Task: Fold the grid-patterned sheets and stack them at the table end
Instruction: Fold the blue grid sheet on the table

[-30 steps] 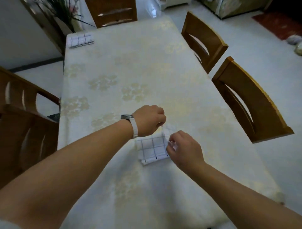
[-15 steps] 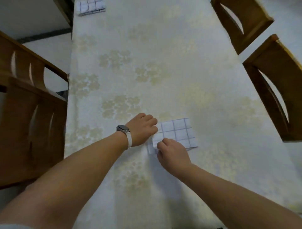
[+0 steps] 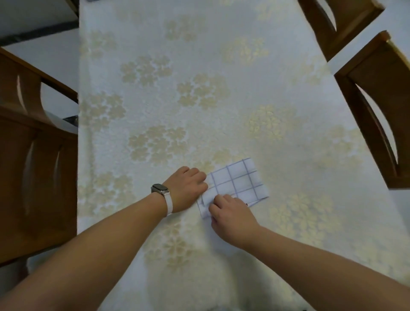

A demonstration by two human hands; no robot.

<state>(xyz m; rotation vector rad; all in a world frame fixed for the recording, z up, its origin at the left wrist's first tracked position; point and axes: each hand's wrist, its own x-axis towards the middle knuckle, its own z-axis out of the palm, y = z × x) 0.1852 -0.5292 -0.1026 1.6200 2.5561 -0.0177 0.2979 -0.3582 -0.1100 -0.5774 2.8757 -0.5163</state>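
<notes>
A small white sheet with a blue grid (image 3: 238, 183) lies folded flat on the table (image 3: 199, 55), which has a cream floral cloth. My left hand (image 3: 188, 188), watch on the wrist, pinches the sheet's left edge with curled fingers. My right hand (image 3: 230, 213) grips the sheet's near-left corner, where a layer curls up. The sheet's right half is uncovered. Only a dark sliver of the stack at the far table end (image 3: 93, 0) shows at the top edge.
Two wooden chairs (image 3: 377, 106) stand along the table's right side, and one wooden chair (image 3: 31, 144) on the left. The pale floor (image 3: 44, 48) shows beyond the table's left edge.
The view has tilted down, so the far stack has nearly left the frame. The sheet, held up a second ago, now lies flat, and both hands have shifted to its left edge.
</notes>
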